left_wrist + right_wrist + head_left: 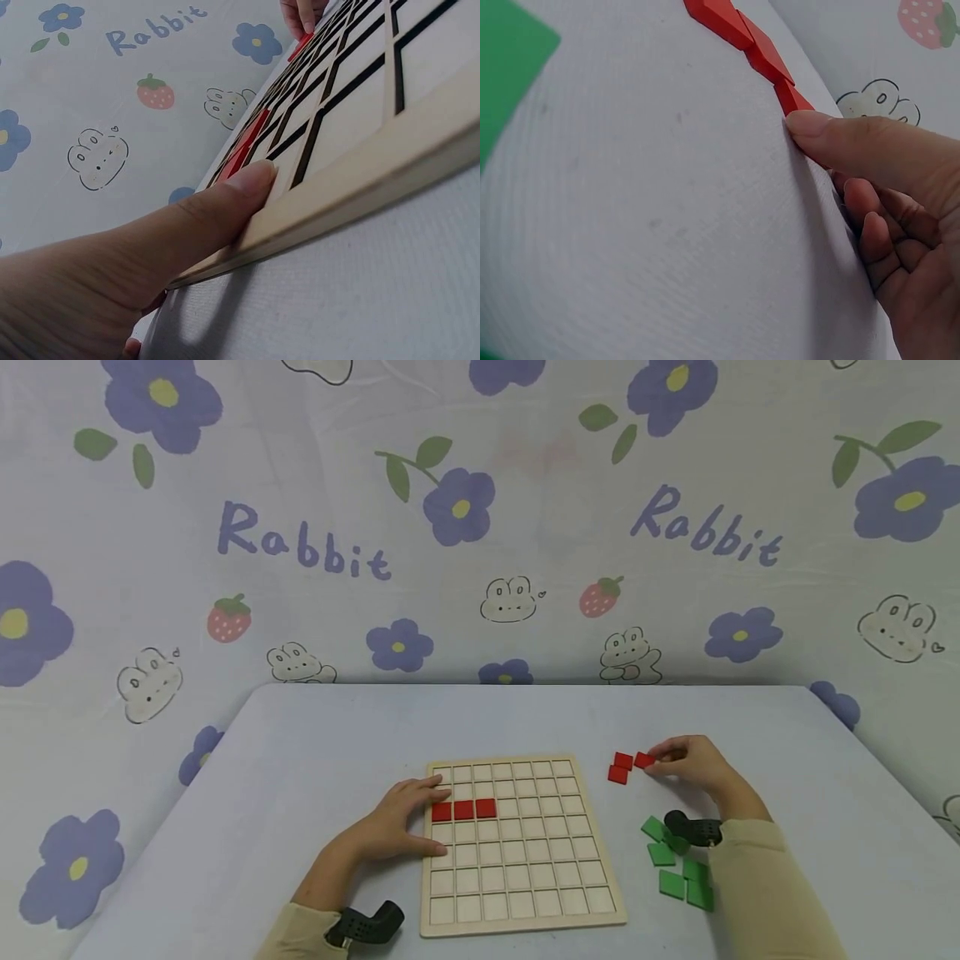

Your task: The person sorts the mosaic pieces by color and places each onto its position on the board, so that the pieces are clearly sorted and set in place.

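A wooden grid board (525,925) lies on the table, with a row of three red square tiles (463,810) set in its cells at the left. My left hand (396,820) rests on the board's left edge, fingers spread. In the left wrist view its thumb (251,180) presses on the rim. To the right of the board, my right hand (696,764) pinches a red square tile (793,99) between thumb and fingers, close over the table. Two more red tiles (618,773) lie just left of it.
Several green square tiles (671,884) lie on the white table (337,727) right of the board, partly under the right wrist camera (693,829). Behind the table hangs a cloth (555,510) printed with flowers and rabbits.
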Demonstrator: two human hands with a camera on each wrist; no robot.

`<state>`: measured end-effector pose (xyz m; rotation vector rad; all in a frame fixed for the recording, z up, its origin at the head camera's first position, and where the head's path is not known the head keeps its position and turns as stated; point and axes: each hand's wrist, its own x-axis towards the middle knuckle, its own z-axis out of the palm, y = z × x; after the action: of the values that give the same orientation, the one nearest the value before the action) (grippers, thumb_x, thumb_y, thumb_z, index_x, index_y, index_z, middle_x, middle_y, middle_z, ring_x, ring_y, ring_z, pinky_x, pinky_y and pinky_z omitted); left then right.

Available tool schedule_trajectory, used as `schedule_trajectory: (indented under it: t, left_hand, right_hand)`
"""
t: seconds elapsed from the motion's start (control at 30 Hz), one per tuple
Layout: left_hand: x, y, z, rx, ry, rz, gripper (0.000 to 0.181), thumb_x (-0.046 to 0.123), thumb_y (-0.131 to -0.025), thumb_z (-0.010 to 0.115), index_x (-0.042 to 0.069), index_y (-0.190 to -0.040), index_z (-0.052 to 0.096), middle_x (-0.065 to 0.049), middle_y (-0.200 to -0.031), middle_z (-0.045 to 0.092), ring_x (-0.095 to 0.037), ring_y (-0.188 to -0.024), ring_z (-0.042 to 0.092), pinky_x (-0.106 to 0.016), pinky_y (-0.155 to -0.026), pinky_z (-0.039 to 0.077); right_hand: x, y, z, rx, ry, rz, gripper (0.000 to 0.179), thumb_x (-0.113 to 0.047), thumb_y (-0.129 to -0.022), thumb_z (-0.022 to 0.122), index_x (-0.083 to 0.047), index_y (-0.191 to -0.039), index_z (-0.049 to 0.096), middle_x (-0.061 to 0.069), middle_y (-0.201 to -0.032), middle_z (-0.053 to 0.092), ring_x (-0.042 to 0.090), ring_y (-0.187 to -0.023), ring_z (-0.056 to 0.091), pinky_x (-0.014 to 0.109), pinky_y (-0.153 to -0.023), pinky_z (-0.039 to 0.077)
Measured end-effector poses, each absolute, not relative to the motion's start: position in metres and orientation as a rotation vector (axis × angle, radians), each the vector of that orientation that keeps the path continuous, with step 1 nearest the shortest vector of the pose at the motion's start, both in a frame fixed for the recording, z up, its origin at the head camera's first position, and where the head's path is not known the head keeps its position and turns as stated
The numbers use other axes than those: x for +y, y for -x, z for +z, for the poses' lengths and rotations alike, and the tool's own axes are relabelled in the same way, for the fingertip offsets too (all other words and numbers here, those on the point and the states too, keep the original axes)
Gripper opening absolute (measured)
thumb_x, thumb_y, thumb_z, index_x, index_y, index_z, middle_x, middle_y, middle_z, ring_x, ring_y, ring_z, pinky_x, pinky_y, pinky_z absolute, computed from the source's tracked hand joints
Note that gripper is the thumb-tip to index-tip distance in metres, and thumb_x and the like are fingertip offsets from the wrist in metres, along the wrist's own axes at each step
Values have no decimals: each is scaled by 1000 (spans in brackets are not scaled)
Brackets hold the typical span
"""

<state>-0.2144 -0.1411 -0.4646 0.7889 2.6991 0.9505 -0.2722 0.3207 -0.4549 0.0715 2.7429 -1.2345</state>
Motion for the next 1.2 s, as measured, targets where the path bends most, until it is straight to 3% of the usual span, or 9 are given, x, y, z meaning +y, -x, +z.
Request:
schedule_trajectory:
  t: [0.73,1.2]
  left_hand:
    - [-140,215,-462,2704,-801,938,78,41,-71,79,15,-138,47,-7,-152,30,-34,-140,21,-57,-111,20]
    - [-139,213,-462,2690,-790,960,79,40,-71,79,15,-138,46,-8,-152,30,-36,-140,20,-60,-110,20]
  right_hand:
    - [324,269,-447,2833,80,-1175,36,-21,-81,71,3,-106,64,10,-94,65,18,-83,53,25,-70,45]
    - [311,262,-430,2862,227,-1168,32,-18,-81,71,4,-104,66,5,-81,59,15,-75,49,22,-61,44]
